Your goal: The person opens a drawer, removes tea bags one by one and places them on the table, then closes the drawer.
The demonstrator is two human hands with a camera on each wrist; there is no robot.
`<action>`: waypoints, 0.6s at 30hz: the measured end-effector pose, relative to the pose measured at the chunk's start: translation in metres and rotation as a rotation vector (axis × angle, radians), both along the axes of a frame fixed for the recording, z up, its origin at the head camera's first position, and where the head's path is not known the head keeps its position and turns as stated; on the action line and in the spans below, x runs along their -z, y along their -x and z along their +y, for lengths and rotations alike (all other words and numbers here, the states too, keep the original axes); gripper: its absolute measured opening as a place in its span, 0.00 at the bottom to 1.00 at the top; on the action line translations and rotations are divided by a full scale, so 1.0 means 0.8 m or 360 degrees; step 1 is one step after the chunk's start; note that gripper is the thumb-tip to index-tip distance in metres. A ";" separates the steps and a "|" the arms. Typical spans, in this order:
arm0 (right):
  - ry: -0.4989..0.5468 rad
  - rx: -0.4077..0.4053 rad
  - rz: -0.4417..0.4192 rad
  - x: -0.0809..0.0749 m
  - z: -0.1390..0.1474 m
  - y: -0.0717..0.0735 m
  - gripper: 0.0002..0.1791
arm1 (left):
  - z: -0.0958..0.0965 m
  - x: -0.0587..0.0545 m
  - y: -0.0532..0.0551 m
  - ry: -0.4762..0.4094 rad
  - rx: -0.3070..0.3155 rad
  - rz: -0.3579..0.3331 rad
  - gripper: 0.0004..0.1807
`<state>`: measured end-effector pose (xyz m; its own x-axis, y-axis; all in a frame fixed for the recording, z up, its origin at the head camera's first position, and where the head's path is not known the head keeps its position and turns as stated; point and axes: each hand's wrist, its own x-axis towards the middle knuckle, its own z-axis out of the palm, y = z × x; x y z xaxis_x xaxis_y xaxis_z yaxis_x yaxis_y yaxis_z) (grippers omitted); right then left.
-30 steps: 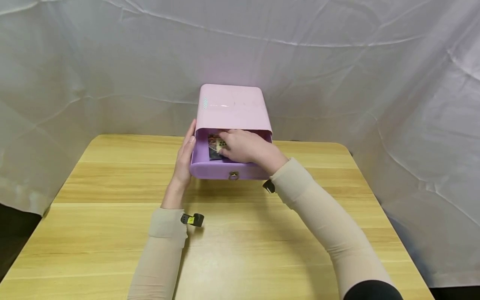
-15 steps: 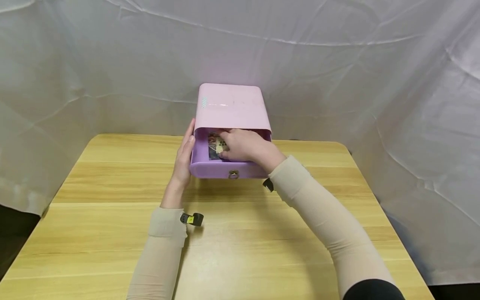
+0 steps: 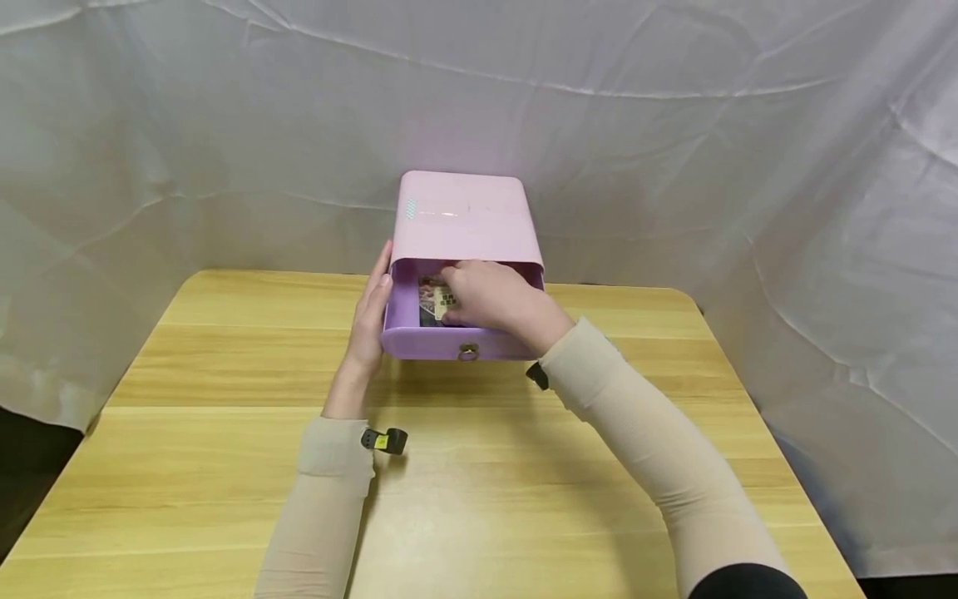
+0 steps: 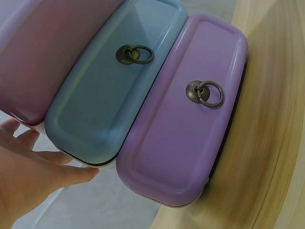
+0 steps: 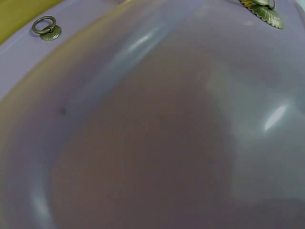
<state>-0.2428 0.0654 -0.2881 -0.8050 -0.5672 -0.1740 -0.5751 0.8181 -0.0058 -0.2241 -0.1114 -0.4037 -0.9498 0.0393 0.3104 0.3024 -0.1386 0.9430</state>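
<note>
I judge this step to be a reach into the pulled-out purple drawer point(image 3: 419, 343); the printed packet point(image 3: 428, 308) lies inside, left, by my right hand point(image 3: 500, 297), whose grip I can't tell. My left hand point(image 3: 367, 324), fingers extended, rests against the pink cabinet's point(image 3: 467, 218) left side. Next calls, I think, for clearing the near wall.

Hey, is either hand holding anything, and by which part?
The left hand holds nothing, resting against the left side of the cabinet. The right hand partly covers the packet; whether it is gripped cannot be told.
</note>
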 end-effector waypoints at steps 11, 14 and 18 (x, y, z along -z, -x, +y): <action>0.0093 -0.0085 0.0164 -0.004 0.003 -0.006 0.13 | 0.002 0.001 0.003 -0.0011 0.0000 0.0012 0.34; 0.0111 -0.0094 0.0193 -0.005 0.004 -0.008 0.15 | 0.002 0.001 0.003 -0.0005 0.0001 0.0008 0.34; 0.0124 -0.0102 0.0238 -0.007 0.005 -0.009 0.17 | 0.002 0.003 0.003 -0.0004 0.0005 0.0005 0.34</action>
<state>-0.2353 0.0691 -0.2823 -0.7804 -0.6252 -0.0084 -0.6252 0.7802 0.0217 -0.2268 -0.1100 -0.4060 -0.9487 0.0417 0.3135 0.3050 -0.1419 0.9417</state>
